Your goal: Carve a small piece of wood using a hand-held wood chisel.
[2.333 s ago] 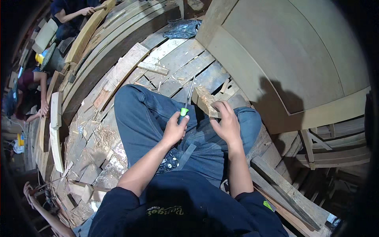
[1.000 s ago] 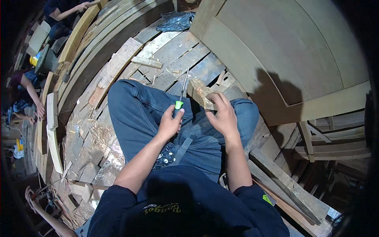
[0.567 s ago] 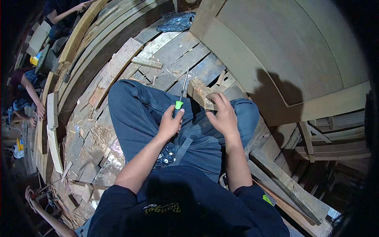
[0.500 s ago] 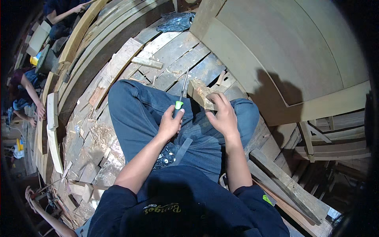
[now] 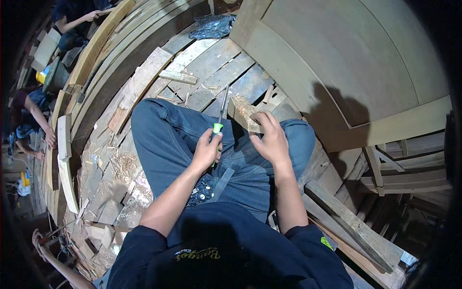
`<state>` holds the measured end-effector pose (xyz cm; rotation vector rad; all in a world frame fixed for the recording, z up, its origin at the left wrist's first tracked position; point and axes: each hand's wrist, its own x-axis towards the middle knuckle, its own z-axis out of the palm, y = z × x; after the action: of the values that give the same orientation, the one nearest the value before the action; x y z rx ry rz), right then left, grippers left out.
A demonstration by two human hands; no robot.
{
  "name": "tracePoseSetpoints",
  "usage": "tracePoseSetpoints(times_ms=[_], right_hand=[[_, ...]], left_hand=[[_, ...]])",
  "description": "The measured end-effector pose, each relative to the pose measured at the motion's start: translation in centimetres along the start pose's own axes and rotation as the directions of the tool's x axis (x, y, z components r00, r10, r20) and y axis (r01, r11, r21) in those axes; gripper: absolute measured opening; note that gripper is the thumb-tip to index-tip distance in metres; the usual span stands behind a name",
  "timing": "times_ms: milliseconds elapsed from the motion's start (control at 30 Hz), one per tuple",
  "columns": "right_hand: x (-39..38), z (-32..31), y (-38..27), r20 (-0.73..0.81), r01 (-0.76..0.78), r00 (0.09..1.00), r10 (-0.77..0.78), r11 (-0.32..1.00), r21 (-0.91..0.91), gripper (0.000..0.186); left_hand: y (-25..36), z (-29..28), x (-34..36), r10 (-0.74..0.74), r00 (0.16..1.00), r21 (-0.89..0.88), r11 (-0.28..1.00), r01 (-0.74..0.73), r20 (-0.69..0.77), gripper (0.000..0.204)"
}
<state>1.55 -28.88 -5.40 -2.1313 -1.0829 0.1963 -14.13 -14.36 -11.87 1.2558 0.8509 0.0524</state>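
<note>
My left hand (image 5: pixel 207 148) is closed around the handle of a chisel (image 5: pixel 224 105). It has a bright green collar and a long, slim metal blade that points away from me, just left of a wooden block (image 5: pixel 243 113). The block's upper face is rough and splintered. My right hand (image 5: pixel 271 138) grips the block's near right end, with the thumb on the near side and the fingers over the top. Both hands are above my crossed legs in blue jeans (image 5: pixel 168 139). Part of the chisel's handle is hidden inside my left fist.
Wood shavings (image 5: pixel 122 166) litter the plank floor (image 5: pixel 214 62) at my left. A long board (image 5: pixel 144 86) and curved timbers (image 5: pixel 103 36) lie beyond. A large panel (image 5: pixel 337 58) stands at the far right, a beam (image 5: pixel 349 224) near right. Other people's arms (image 5: pixel 41 115) show at the left.
The chisel's blade has tilted very slightly, and more of its handle shows below my left fist. My right hand and the block have hardly moved.
</note>
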Motion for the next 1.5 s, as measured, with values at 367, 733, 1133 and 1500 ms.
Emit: tracePoseSetpoints(times_ms=[367,733,1133,1500], right_hand=[[0.4,-0.4,0.3,-0.026,-0.036,0.999,0.036,0.999,0.003,0.044],[0.2,-0.2,-0.9,0.005,-0.054,0.999,0.054,0.998,0.017,0.052],[4.9,1.4,1.8,-0.051,0.021,0.999,-0.018,0.998,0.063,0.052],[11.9,4.2,5.4,-0.155,0.145,0.985,-0.074,0.843,0.517,0.041]], left_hand=[[8.2,-1.0,-6.1,-0.119,0.953,0.07,0.992,0.103,0.28,0.06],[8.3,-2.5,-7.1,0.253,0.778,-0.3,0.95,-0.087,0.576,0.074],[12.3,-4.5,-10.4,0.666,0.744,-0.005,0.745,-0.667,0.046,0.044],[18.4,-4.2,-9.7,0.722,0.675,0.554,0.503,-0.663,0.152,0.075]])
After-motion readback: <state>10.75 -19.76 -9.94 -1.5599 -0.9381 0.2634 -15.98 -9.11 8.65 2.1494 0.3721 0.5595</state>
